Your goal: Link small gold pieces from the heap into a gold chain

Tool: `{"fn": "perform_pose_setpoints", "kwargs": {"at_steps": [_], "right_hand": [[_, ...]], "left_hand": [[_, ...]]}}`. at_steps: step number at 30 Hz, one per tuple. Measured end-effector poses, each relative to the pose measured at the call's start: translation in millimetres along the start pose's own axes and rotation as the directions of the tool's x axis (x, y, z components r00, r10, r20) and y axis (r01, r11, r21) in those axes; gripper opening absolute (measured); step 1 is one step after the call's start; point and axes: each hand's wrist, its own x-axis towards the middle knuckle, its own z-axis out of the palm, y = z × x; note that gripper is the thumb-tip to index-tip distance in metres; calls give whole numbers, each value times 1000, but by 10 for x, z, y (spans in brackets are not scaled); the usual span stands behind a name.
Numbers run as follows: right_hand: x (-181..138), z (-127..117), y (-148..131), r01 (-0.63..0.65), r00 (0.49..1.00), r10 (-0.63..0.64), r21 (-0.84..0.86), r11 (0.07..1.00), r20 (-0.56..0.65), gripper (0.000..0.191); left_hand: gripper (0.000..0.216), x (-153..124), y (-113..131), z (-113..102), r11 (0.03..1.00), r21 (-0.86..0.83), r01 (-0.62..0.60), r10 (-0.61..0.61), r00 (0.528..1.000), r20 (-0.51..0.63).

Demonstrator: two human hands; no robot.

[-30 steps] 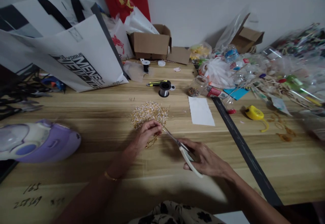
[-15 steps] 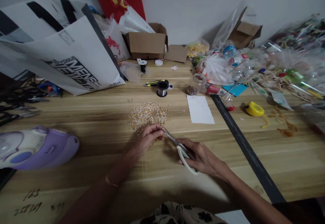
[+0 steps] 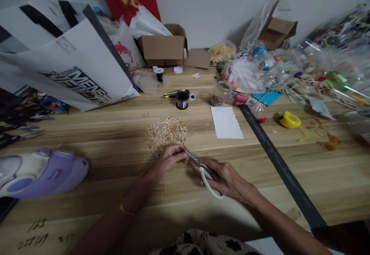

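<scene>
My right hand (image 3: 227, 178) is wrapped round a pair of scissors (image 3: 208, 182) with white handles. Their blades point up and left, the tips right at the fingertips of my left hand (image 3: 172, 155). Thumb and fingers of that hand are pinched on a thin glittery strand (image 3: 182, 161), mostly hidden by the fingers. Just beyond lies a loose heap of gold and silver sparkly strands (image 3: 166, 131), partly covered by my left hand. Whether the blades have the strand between them is too small to tell.
A wire spool (image 3: 182, 100) and a yellow-black cutter knife (image 3: 170, 93) lie behind the heap. White paper (image 3: 227, 123), a dark strip (image 3: 277, 158) and a yellow tape measure (image 3: 290, 119) are to the right. A purple-white appliance (image 3: 54, 174) and a large paper bag (image 3: 69, 54) stand left.
The scissor blades look closer together and nearer my left fingertips. Less of the strand shows below my left hand. The whole view has shifted slightly.
</scene>
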Motion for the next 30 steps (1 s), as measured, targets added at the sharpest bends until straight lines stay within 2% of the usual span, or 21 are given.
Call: {"fn": "perform_pose_setpoints", "kwargs": {"at_steps": [7,15,30], "right_hand": [[7,-22,-24,51,999,-50,-31,998,16,44],[-24,-1,-4,32,999,-26,-166,986,35,44],[-69,50,56,45,998,-37,-197,979,45,41]], "left_hand": [[14,4,4,10,1000,13,18,-18,1000,-15],[14,3,45,47,998,52,46,-44,998,-36],[13,24,28,87,997,60,53,-50,998,-44]]}}
